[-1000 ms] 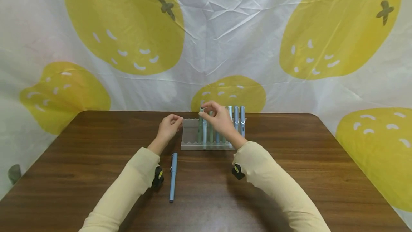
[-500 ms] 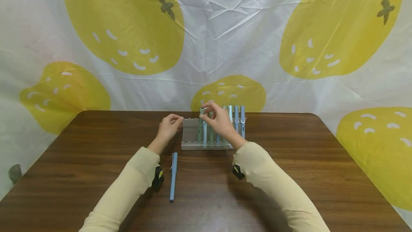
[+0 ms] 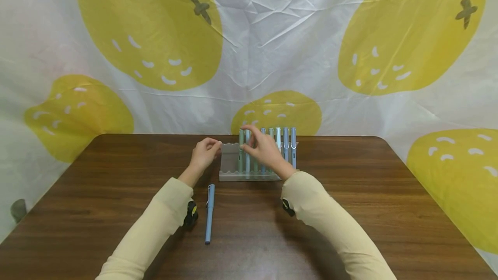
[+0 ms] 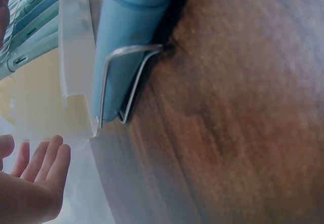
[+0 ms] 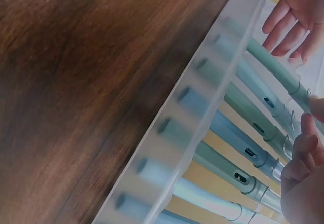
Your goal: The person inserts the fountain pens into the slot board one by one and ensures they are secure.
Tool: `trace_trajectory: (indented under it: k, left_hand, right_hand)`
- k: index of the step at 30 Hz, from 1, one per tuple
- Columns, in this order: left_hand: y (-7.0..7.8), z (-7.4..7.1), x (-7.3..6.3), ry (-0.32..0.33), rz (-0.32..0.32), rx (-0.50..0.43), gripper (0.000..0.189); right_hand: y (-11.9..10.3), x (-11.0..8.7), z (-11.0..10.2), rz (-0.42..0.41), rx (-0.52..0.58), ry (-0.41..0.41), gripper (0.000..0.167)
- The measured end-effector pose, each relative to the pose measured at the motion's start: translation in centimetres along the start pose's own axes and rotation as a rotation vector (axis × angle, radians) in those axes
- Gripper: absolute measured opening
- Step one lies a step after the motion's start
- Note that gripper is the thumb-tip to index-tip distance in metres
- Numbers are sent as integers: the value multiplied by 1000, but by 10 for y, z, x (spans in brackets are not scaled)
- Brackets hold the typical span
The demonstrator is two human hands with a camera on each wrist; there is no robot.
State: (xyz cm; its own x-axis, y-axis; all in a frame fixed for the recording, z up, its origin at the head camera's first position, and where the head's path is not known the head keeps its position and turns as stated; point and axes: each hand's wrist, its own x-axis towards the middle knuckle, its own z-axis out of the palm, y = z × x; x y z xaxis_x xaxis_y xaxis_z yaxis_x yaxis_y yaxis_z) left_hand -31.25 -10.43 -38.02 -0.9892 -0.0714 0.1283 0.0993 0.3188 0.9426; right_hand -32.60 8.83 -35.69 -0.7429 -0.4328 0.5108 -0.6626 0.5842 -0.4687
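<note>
A clear pen rack (image 3: pixel 229 159) stands toward the far side of the table, holding a row of green and blue capped pens. My left hand (image 3: pixel 203 154) pinches the rack's top left corner between thumb and index finger, its other fingers extended. At the leftmost green pen (image 3: pixel 241 159), my right hand (image 3: pixel 266 148) has thumb and index finger spread, one near the cap top and one lower down. That pen stands upright beside a pale blue pen (image 3: pixel 247 165). In the right wrist view, the pens' lower ends sit behind the rack's front lip (image 5: pixel 245 6).
A blue capped pen (image 3: pixel 209 215) lies on the wooden table (image 3: pixel 249 245), in front of the rack and beside my left forearm. Its metal clip (image 4: pixel 106 77) shows close up in the left wrist view. Behind the table hangs a white cloth (image 3: pixel 280 55) with yellow fruit prints.
The leftmost green pen has gone from slightly tilted to upright in the rack. My right thumb and index finger have spread apart along it. My left hand and the pen lying on the table stay put.
</note>
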Motion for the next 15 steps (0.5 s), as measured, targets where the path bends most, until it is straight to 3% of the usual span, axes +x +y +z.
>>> trace_trajectory:
  k: [15]
  left_hand:
    - [-1,0,1,-3,-31,-14,25]
  right_hand:
    - [-3,3,1,122,-88,-81,53]
